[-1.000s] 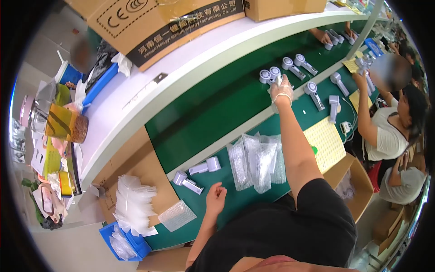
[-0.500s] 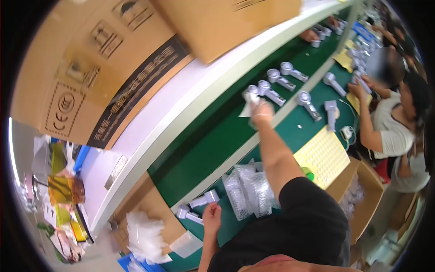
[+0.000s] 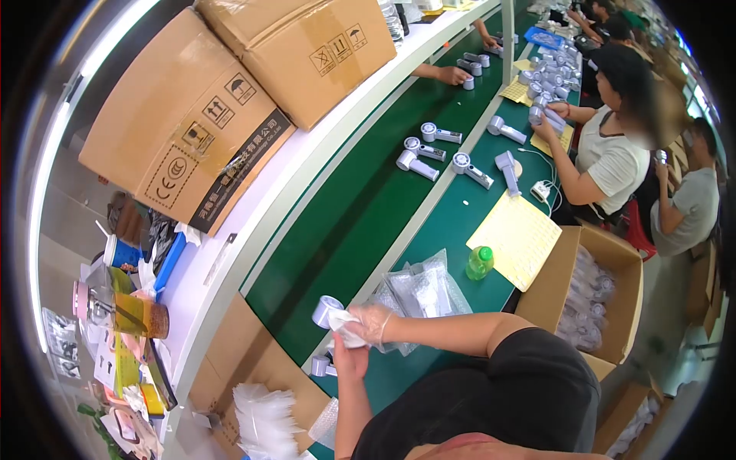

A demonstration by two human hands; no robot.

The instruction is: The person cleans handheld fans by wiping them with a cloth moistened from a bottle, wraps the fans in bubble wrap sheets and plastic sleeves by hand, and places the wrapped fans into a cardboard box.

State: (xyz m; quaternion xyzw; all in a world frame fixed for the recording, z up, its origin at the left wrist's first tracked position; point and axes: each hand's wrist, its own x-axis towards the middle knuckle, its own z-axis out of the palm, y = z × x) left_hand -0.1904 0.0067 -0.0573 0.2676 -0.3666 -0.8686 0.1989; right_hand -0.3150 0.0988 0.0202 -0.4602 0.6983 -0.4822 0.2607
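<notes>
A pale lilac handheld fan (image 3: 328,312) is up between my two hands, its round head pointing up and left. A crumpled white cloth (image 3: 349,330) wraps its handle, which is mostly hidden. My right hand (image 3: 374,323), in a thin clear glove, is closed on the cloth around the handle. From below, my left hand (image 3: 351,359) closes on the lower part of the fan. Just left of it, another handheld fan (image 3: 320,366) lies at the table edge, partly covered. Bubble-wrap bags (image 3: 425,287) lie right of my hands.
Several fans (image 3: 418,161) lie on the green belt (image 3: 307,307). A green-capped bottle (image 3: 480,263) stands by a yellow sheet (image 3: 515,238). An open carton (image 3: 613,322) holds wrapped fans. Large boxes (image 3: 176,130) sit on the left shelf. Co-workers (image 3: 613,146) sit along the table.
My right hand has come back from the belt toward my left hand, bringing a fan and the cloth. Fewer fans lie on the near belt. The view has shifted.
</notes>
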